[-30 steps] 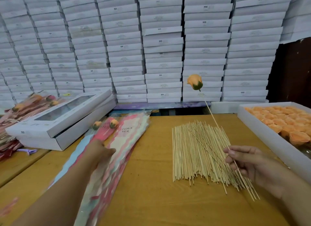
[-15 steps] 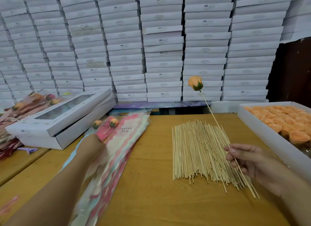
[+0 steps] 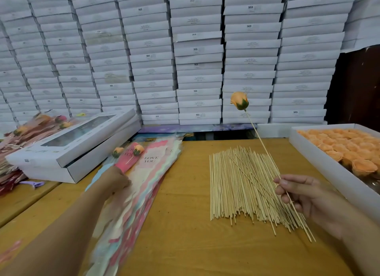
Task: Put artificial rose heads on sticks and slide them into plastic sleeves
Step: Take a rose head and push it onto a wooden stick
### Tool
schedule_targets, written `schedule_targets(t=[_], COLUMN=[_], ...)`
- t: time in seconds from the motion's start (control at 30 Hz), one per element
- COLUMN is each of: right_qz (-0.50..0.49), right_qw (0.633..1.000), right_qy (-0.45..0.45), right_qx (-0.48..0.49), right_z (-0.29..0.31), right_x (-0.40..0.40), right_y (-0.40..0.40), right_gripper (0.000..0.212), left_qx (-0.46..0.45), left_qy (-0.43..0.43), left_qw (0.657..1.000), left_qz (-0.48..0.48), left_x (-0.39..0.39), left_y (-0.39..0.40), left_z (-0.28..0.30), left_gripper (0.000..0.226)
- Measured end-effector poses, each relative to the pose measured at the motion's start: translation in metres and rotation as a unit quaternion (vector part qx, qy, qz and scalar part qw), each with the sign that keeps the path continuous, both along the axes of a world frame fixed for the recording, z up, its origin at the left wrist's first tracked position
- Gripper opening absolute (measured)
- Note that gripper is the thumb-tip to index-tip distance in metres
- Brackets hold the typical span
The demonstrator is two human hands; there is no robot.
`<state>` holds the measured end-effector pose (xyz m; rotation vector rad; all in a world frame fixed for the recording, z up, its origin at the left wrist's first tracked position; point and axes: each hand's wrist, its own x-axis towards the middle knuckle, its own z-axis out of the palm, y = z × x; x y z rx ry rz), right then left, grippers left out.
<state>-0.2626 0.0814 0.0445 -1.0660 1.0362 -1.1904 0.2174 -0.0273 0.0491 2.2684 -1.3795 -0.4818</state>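
My right hand (image 3: 302,195) pinches a thin wooden stick (image 3: 261,142) that slants up and to the left, with an orange rose head (image 3: 239,100) on its top end. My left hand (image 3: 115,180) rests on a fanned pile of pink and pastel plastic sleeves (image 3: 148,179) printed "LOVE YOU", fingers pressed on the top sheet; whether it grips one I cannot tell. Two sleeved roses (image 3: 131,152) lie at the pile's far end. A heap of bare sticks (image 3: 244,185) lies between my hands.
A white tray (image 3: 320,164) of orange rose heads (image 3: 347,146) stands at the right. A windowed white box (image 3: 76,144) sits at the left, with finished sleeved roses (image 3: 30,131) behind it. Stacked white boxes (image 3: 195,55) wall off the back of the wooden table (image 3: 185,245).
My left hand has slid forward along the sleeve pile. The rose on the stick has dropped slightly and tilted further left; my right hand has barely moved.
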Motion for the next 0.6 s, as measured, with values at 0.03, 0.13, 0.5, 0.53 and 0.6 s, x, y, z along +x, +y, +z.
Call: schedule_targets(t=[0.03, 0.13, 0.5, 0.53, 0.6], right_qz=[-0.002, -0.006, 0.003, 0.008, 0.022], right_qw=[1.0, 1.0, 1.0, 1.0, 0.999], right_qy=[0.001, 0.003, -0.003, -0.007, -0.023], right_qx=[0.0, -0.002, -0.003, -0.003, 0.001], right_z=[0.0, -0.001, 0.0, 0.0, 0.0], right_x=[0.0, 0.0, 0.0, 0.0, 0.001], right_y=[0.0, -0.001, -0.001, -0.001, 0.0], right_gripper=[0.024, 0.028, 0.025, 0.024, 0.021], left_qx=[-0.002, -0.015, -0.124, -0.141, -0.163], left_qy=[-0.007, -0.018, -0.141, -0.115, -0.032], left_qw=[1.0, 1.0, 0.982, 0.983, 0.984], left_qz=[0.002, -0.005, -0.03, -0.037, -0.058], left_x=[0.001, 0.006, -0.018, -0.024, -0.042], left_y=[0.0, -0.003, 0.002, 0.005, 0.011], left_z=[-0.001, -0.001, 0.018, 0.02, 0.025], left_gripper=[0.011, 0.013, 0.024, 0.025, 0.025])
